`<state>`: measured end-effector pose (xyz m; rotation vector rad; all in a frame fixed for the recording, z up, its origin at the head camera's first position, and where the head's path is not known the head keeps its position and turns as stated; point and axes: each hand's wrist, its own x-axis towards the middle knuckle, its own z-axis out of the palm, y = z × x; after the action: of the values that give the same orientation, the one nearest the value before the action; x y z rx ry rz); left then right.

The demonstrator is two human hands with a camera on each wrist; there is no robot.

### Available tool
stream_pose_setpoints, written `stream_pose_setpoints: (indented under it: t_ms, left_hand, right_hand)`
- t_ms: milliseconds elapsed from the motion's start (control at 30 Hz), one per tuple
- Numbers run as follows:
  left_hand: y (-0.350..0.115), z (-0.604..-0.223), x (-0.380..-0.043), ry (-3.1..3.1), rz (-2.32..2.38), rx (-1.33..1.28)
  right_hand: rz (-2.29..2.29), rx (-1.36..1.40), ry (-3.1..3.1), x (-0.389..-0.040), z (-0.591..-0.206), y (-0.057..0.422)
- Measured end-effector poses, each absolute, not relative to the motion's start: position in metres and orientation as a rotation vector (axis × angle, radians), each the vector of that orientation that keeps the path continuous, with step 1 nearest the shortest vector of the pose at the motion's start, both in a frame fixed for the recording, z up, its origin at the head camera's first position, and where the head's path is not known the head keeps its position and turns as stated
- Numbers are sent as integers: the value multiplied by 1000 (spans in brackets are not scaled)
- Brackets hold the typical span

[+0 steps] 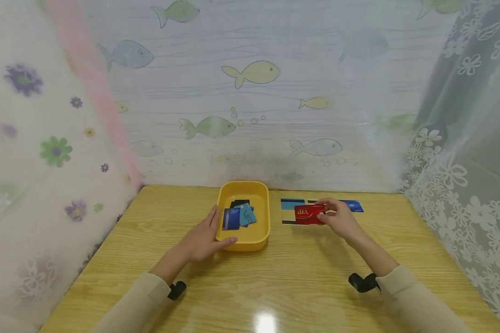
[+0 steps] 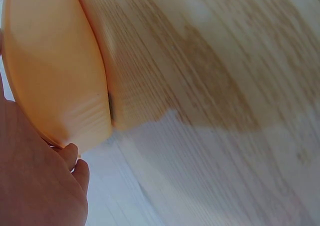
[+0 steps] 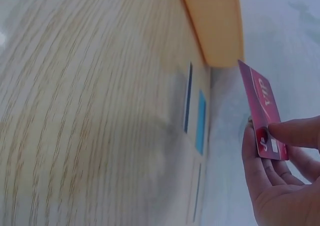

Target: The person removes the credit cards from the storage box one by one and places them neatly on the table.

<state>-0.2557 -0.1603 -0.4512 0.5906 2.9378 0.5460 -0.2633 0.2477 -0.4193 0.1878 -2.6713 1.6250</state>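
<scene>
In the head view, my right hand (image 1: 337, 219) pinches a red VIP card (image 1: 306, 214) between thumb and fingers. The card is held up above the table in the right wrist view, its VIP lettering showing. My left hand (image 1: 202, 238) rests against the left side of a yellow plastic bin (image 1: 243, 247), fingers extended along the wall and thumb across the front rim. Several cards lie overlapping inside the bin, among them a blue card (image 1: 231, 219), a light-blue VIP card (image 1: 246, 214) and a partly covered black card (image 1: 240, 202).
Right of the bin, more cards lie on the wooden table (image 1: 275, 286): a light-blue card with a dark stripe (image 1: 293, 204), a pale striped card (image 1: 289, 217) partly behind the red one, and a blue card (image 1: 354, 206) beyond my right hand. Patterned curtains (image 1: 250, 111) surround the table.
</scene>
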Motion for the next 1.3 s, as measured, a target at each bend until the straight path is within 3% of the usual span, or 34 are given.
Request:
stream_pose_setpoints:
  t_ms: [1300]
  left_hand:
    - [-162,-452,-256,2940,569,605]
  right_hand:
    - [1431,47,-2796,-288,-455,302]
